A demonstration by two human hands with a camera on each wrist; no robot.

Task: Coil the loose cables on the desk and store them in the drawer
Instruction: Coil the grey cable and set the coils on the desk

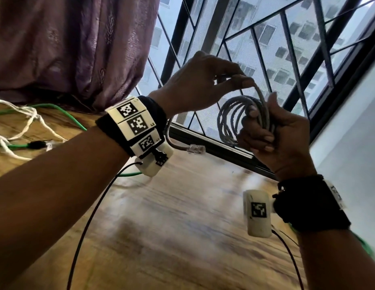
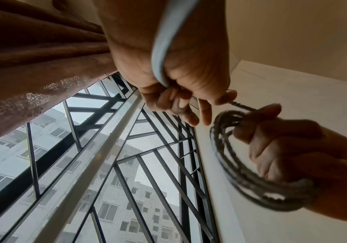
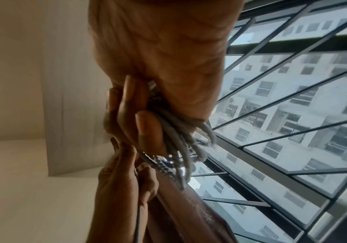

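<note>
A grey network cable [image 1: 230,120] is wound into a coil of several loops, held up in front of the window. My right hand [image 1: 264,130] grips the coil's right side, thumb upright behind it. My left hand [image 1: 243,79] pinches the strand [image 1: 261,97] that arches over the top of the coil. The loose tail runs under my left palm and ends in a clear plug [image 1: 196,148] hanging above the wooden desk [image 1: 182,206]. The left wrist view has the tail [image 2: 162,49] crossing my left hand [image 2: 178,98], with the coil [image 2: 241,164] beside it. In the right wrist view my right hand [image 3: 147,128] clamps the bundled strands [image 3: 181,148].
A green cable [image 1: 46,105] with a black plug [image 1: 36,144] and a white cord [image 1: 25,122] lie loose on the desk's left part. A purple curtain [image 1: 77,49] hangs at the back left. A barred window [image 1: 287,59] runs along the desk's far edge. No drawer is in view.
</note>
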